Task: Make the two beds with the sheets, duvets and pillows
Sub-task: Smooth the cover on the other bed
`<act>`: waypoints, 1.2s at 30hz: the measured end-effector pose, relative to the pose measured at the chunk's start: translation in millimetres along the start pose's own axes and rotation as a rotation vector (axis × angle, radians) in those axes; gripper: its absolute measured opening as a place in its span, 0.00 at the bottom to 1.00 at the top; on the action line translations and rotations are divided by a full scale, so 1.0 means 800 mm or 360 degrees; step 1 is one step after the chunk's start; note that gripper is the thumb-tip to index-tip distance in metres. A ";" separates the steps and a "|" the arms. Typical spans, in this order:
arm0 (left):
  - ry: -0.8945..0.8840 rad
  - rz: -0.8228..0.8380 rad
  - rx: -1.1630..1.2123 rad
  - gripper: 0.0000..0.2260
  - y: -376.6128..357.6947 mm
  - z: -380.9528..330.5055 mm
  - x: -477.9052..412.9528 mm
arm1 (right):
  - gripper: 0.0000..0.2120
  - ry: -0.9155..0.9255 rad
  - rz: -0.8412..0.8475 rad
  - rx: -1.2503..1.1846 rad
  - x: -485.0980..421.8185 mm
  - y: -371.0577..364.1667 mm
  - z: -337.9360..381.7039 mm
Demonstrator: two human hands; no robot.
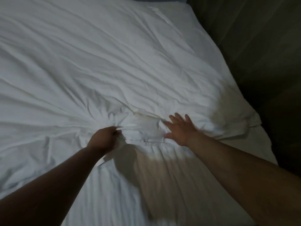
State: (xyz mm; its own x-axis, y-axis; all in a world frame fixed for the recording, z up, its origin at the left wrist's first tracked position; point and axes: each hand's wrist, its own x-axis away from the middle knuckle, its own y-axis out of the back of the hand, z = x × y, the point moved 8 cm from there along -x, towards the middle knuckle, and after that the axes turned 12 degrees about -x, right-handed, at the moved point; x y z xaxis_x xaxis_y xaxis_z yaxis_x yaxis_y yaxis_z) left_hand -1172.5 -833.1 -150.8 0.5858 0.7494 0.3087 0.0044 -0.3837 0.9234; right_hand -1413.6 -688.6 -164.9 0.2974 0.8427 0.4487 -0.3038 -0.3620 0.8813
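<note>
A white duvet (101, 59) lies spread and creased over most of the bed, its near edge bunched at the middle. My left hand (104, 137) grips a fistful of that bunched edge, with folds radiating from it. My right hand (179, 129) lies flat with spread fingers on the duvet edge just to the right. Below both hands the white sheet (162, 185) covers the mattress. No pillow is in sight.
The bed's right edge (267, 144) runs diagonally from top centre to lower right. Beyond it is a dark floor or wall (268, 54). The room is dim, with a lit patch on the sheet near my right arm.
</note>
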 end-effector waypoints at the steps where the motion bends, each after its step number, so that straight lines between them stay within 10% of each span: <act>1: 0.0011 0.0017 -0.0017 0.10 -0.003 0.003 -0.002 | 0.28 0.0045 -0.0070 0.0020 -0.009 0.002 0.005; 5: 0.0090 0.0206 0.0023 0.19 -0.018 0.009 -0.014 | 0.20 0.0218 -0.0422 -0.0214 -0.022 0.020 0.006; 16: -0.0229 0.0600 -0.0095 0.24 -0.067 -0.041 0.093 | 0.27 0.0227 -0.0131 -0.0165 0.109 -0.010 -0.041; 24: -0.0527 0.0262 -0.0197 0.26 -0.077 -0.030 0.118 | 0.25 -0.0060 0.0204 -0.0214 0.121 -0.057 -0.015; 31: -0.0239 -0.0553 -0.0052 0.32 0.009 0.116 0.200 | 0.33 0.0735 -0.0172 -0.0409 0.121 -0.033 0.190; 36: 0.0211 -0.0113 -0.0446 0.41 -0.023 0.267 0.241 | 0.44 0.0800 0.0039 -0.0134 0.096 -0.089 0.336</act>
State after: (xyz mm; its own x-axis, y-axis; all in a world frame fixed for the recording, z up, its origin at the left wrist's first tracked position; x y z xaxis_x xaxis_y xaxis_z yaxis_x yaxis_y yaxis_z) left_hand -886.2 -796.7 -156.6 0.4810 0.8400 0.2511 -0.1930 -0.1780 0.9649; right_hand -1125.9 -705.3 -153.5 -0.1765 0.9295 0.3239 -0.3832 -0.3680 0.8472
